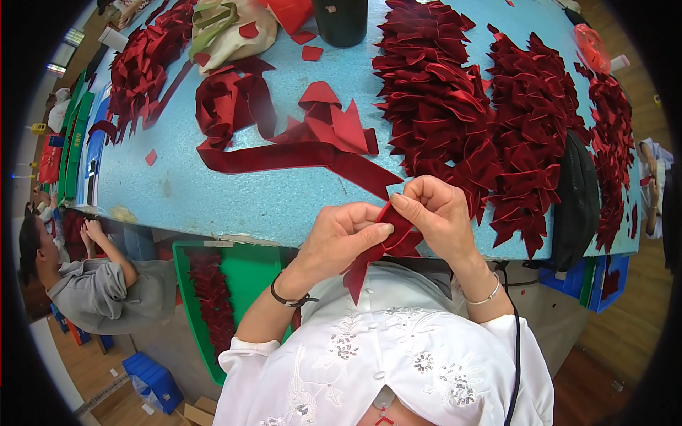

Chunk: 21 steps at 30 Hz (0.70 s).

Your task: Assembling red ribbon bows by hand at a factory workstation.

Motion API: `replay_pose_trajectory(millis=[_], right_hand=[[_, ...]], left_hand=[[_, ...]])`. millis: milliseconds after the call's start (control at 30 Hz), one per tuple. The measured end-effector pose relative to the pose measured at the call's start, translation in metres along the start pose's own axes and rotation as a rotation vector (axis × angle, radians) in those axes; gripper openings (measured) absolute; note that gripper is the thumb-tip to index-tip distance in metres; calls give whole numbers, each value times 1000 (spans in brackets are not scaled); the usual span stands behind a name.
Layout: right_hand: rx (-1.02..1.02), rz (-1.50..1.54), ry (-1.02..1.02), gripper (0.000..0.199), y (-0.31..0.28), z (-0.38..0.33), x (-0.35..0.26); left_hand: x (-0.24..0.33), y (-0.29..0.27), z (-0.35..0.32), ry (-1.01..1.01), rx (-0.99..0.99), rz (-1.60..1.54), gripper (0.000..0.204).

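Ribbon (399,228) lay over the tabletop's (174,181) near edge, pinched by closed fingers (356,215) of the left hand (337,241) and right hand (446,220); folding, as in nearby bows (435,106), seemed under way, the next move likely calling for a snug tuck

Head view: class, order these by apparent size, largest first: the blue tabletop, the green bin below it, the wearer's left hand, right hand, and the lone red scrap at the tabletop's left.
1. Blue tabletop
2. Green bin
3. Left hand and right hand: too alike to rank
4. Red scrap
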State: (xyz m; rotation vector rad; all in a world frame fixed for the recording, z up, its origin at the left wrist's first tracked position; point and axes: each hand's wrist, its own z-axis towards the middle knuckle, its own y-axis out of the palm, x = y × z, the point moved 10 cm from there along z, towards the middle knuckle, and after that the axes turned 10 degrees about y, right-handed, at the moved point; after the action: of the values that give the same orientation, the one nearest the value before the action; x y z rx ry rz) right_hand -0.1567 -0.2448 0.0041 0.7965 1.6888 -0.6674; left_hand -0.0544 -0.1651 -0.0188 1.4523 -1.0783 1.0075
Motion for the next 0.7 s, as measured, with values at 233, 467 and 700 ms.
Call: replay_pose_trajectory(millis=[233, 467, 700], right_hand=[[-5, 12, 11, 20, 3, 1, 1], [-123, -67, 147, 18, 11, 3, 15], [-172, 109, 115, 14, 15, 3, 9]], left_hand=[[2, -7, 2, 72, -28, 226, 20], [5, -10, 1, 105, -40, 218, 26], [7, -6, 1, 56, -97, 265, 22]])
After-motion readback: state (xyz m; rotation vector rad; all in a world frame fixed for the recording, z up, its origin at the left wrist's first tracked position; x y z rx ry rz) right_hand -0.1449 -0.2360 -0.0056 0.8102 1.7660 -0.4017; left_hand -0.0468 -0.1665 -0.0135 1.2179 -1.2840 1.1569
